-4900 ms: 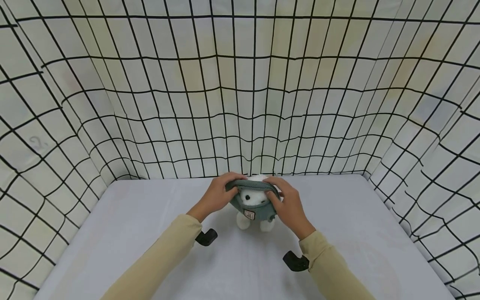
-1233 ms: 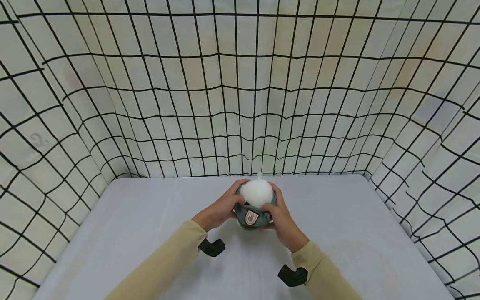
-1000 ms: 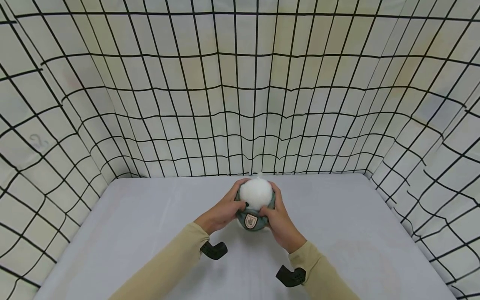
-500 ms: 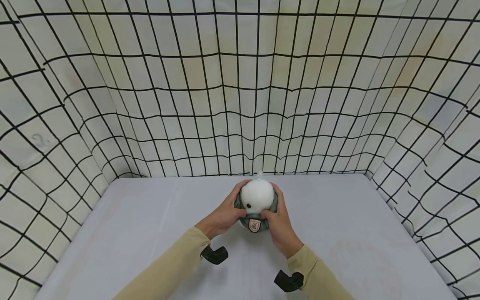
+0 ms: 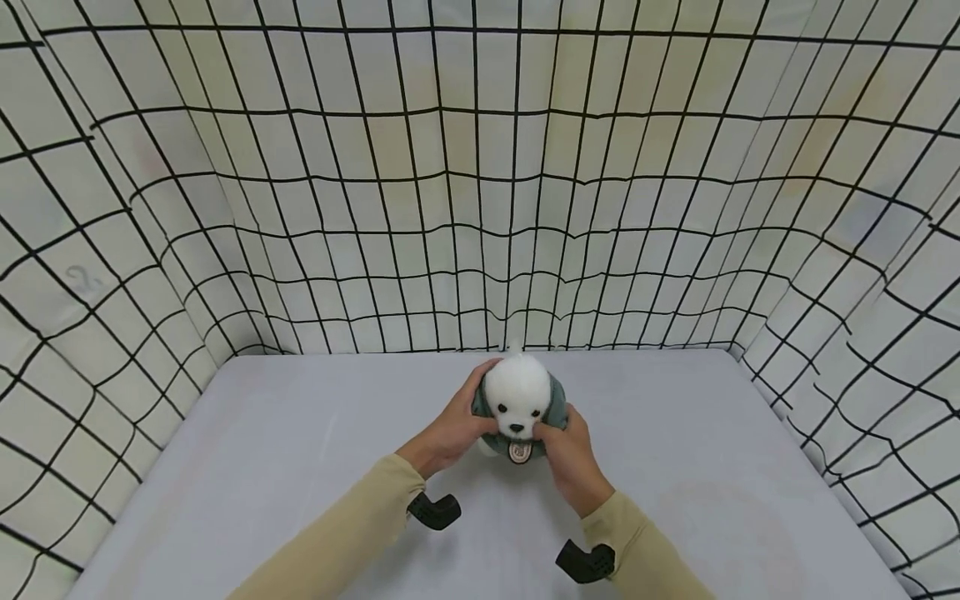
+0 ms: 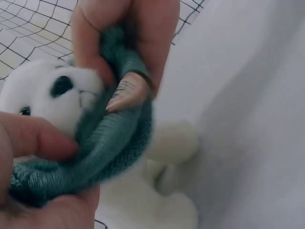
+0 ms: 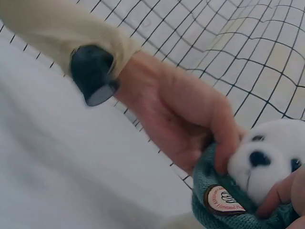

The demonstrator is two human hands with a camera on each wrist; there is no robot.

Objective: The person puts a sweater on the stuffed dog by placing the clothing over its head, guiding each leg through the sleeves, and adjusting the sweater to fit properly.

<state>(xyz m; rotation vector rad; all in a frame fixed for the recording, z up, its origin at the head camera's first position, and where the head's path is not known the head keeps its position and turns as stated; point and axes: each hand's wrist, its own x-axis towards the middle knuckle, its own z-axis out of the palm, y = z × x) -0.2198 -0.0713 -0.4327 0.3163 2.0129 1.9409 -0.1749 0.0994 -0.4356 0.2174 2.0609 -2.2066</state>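
A white plush dog (image 5: 517, 385) faces me in the head view, with dark eyes and a dark nose showing. A green knitted sweater (image 6: 119, 138) circles its head and bunches below its muzzle. On the sweater's front is a pale badge (image 7: 224, 199) with a dark border. My left hand (image 5: 450, 432) grips the sweater's edge on the left, thumb beside the muzzle. On the right, my right hand (image 5: 573, 457) pinches the same edge, its thumb near the nose. White plush legs (image 6: 171, 143) show under the sweater in the left wrist view; the toy's back is hidden.
The toy is near the far edge of a white table (image 5: 337, 400). Black netting (image 5: 480, 225) over pale sheeting rises behind and along both sides. A black camera mount (image 5: 435, 511) sits at the left wrist and another black mount (image 5: 585, 561) at the right.
The sweater's opening has gone from stretched across the face to below the muzzle. Lately the head has tipped up, so both eyes and the nose show. My right hand has shifted slightly right.
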